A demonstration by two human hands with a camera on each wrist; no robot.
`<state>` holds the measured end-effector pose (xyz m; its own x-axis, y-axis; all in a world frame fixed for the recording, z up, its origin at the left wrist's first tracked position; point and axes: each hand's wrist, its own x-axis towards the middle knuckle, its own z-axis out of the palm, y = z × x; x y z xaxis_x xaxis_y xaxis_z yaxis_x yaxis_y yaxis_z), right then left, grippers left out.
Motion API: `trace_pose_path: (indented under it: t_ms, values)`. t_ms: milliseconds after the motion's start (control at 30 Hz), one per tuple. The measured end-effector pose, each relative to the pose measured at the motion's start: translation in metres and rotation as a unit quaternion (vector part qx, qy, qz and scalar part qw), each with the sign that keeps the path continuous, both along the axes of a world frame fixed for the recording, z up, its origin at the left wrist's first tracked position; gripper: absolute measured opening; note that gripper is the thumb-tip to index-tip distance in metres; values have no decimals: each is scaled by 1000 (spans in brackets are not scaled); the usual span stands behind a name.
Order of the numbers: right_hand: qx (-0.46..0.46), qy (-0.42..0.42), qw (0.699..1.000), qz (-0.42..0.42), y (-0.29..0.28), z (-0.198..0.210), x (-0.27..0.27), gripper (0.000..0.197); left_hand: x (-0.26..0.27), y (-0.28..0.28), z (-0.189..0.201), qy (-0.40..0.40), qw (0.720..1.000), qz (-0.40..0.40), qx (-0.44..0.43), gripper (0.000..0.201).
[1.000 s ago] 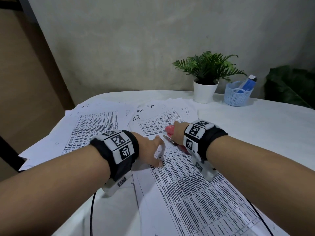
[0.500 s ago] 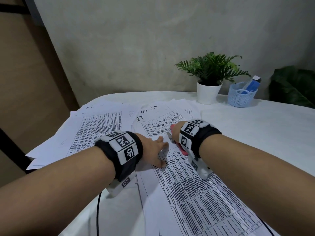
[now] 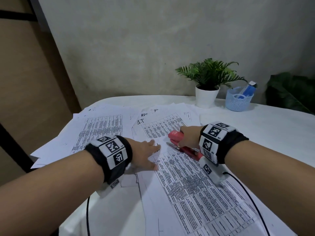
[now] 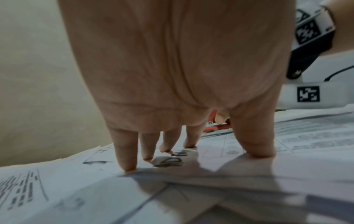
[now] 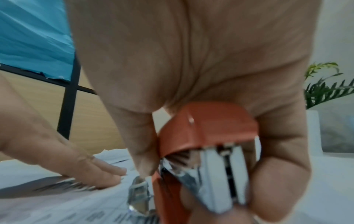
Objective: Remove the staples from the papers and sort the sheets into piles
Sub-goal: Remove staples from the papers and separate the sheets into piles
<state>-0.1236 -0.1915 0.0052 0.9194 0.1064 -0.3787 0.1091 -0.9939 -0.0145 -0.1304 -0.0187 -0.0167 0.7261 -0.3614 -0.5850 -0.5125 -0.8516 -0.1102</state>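
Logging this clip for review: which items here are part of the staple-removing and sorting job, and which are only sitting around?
In use:
- printed sheets, pressed flat by the left hand
- red stapler, gripped by the right hand
- other sheets spread to the left

Just sitting there:
- potted plant
- blue basket
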Motion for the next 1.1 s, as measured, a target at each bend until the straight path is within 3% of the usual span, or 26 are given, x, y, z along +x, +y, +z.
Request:
trace_pose_path:
  t_ms: [100, 200, 333, 533, 733, 1100]
  values:
    - [4, -3, 1000, 9, 1, 3, -3, 41, 2, -6, -5, -17, 1000, 6, 6, 83]
    - [-48, 8, 998, 39, 5, 5, -9, 38, 1, -14, -9, -30, 999, 12, 4, 85]
    - [-108, -44, 989, 93, 10, -18, -3, 27, -2, -13, -6, -36, 999, 11, -4, 87]
    - [-87, -58, 988, 115, 19, -24, 7, 29, -6, -6, -1, -36, 999, 11, -14, 91]
    - [-36, -62, 995, 72, 13, -19, 2, 38, 0, -7, -2, -26, 1000, -4, -5, 86]
    - [-82, -46, 990, 107, 19, -26, 15, 25, 2, -9, -2, -26, 1000, -5, 14, 86]
